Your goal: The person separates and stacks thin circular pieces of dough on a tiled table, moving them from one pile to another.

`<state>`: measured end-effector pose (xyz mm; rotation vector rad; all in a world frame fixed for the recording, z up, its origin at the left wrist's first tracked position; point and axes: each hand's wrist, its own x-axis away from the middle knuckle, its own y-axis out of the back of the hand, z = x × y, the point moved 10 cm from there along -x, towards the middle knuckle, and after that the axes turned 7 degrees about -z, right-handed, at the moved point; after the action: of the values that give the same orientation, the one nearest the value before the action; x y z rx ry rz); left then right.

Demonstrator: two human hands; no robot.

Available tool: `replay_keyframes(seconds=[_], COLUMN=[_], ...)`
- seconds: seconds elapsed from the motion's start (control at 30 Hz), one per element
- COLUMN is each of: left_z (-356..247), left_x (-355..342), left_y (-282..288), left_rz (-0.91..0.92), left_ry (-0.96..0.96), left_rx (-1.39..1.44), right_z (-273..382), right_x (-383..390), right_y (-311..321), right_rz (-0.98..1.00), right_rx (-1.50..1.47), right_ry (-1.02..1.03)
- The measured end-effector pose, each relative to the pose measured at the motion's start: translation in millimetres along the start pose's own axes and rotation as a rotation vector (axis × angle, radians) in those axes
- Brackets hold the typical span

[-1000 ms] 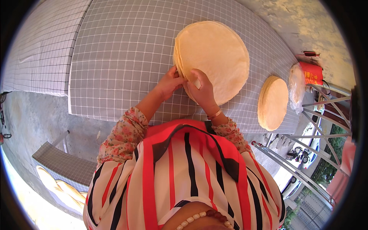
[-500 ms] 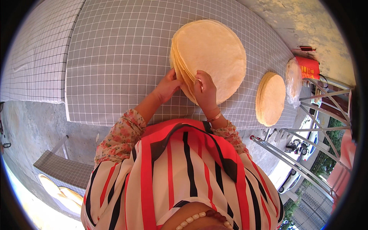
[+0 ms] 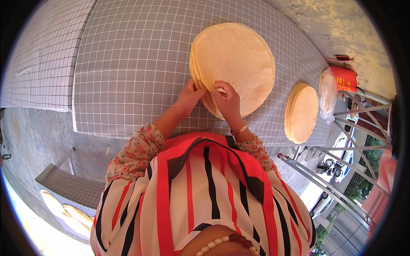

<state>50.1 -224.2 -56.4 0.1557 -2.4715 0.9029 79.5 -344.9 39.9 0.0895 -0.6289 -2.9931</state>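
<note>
A tall stack of large, thin, round pale-yellow flatbreads (image 3: 239, 64) lies on the table before me, its left-hand edges slightly fanned. My left hand (image 3: 188, 99) grips those edges at the near left, thumb on the outside and the other fingertips hidden behind the layers. Close beside it, my right hand (image 3: 227, 102) is over the near part of the stack. Its thumb and forefinger curl together at the rim of an upper flatbread, the fingertips close to my left thumb. How many layers each hand holds cannot be made out.
A smaller-looking stack of flatbreads (image 3: 301, 113) sits to the right on the grey checked tablecloth (image 3: 132, 72). Past it are a clear plastic bag (image 3: 327, 91) and a red packet (image 3: 344, 79). Metal frame bars (image 3: 337, 148) stand off the table's right end. A cloth-covered bench (image 3: 70, 185) is at the lower left.
My right hand's fingertips have shifted left, closer to my left hand, and its fingers have changed their curl. My left hand stays at the stack's edge, its thumb moved slightly rightward.
</note>
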Motion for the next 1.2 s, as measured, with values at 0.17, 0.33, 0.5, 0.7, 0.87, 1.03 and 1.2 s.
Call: replay_keyframes(seconds=[0.17, 0.33, 0.5, 0.7, 0.87, 1.03, 1.2], left_z=[-24, -79, -54, -35, -21, -30, -43], left_x=[6, 40, 21, 10, 3, 1, 6], left_y=[12, -7, 9, 13, 15, 18, 12], left_rz=[-0.270, -0.434, -0.337, -0.202, -0.078, -0.121, -0.317], left_ry=[-0.248, -0.786, -0.566, -0.420, -0.325, -0.414, -0.498], left_rx=[-0.386, -0.875, -0.797, -0.473, -0.286, -0.417, -0.672], right_z=[5, -6, -12, 2, 30, 41, 48], right_x=[-3, -3, 0, 6, 11, 12, 8], right_y=[-6, -4, -1, -3, -7, -13, -19], right_rz=[0.016, 0.027, 0.063, 0.114, 0.111, 0.044, 0.023], right_rx=[0.141, 0.026, -0.055, 0.071, 0.343, 0.444, 0.533], right_ry=[0.072, -0.013, -0.040, 0.122, 0.365, 0.423, 0.487])
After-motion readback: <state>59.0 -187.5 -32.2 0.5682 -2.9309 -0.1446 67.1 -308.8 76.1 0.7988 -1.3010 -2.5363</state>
